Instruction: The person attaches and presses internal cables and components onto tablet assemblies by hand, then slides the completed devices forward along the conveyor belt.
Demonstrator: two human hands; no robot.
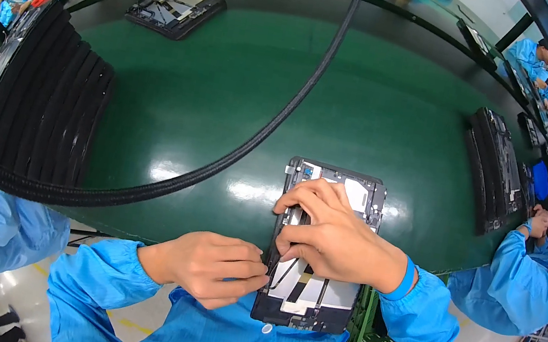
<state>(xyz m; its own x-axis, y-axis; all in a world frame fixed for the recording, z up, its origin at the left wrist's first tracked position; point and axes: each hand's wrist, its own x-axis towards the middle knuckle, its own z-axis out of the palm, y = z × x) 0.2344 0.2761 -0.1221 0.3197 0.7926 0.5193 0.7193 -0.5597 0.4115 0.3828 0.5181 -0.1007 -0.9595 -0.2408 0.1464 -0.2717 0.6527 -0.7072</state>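
Observation:
An opened tablet (333, 295) without its back cover lies at the table's front edge, its white battery area, black strips and small boards showing. My right hand (339, 236) reaches over it from the right, fingers bent and pinched at the tablet's left side; what they hold is hidden. My left hand (210, 269) is at the tablet's lower left edge, fingers curled together with the tips touching that edge. Whatever sits in its fingertips is too small to make out. A thin black cable (284, 273) curves along the tablet's left side between both hands' fingertips.
A tall row of black tablet housings (46, 104) stands at the left. Another opened tablet (176, 10) lies at the back left, and several lean at the right (495, 172). A thick black braided cable (249, 145) arcs across the green table (403, 91). Co-workers' blue sleeves (512, 287) flank me.

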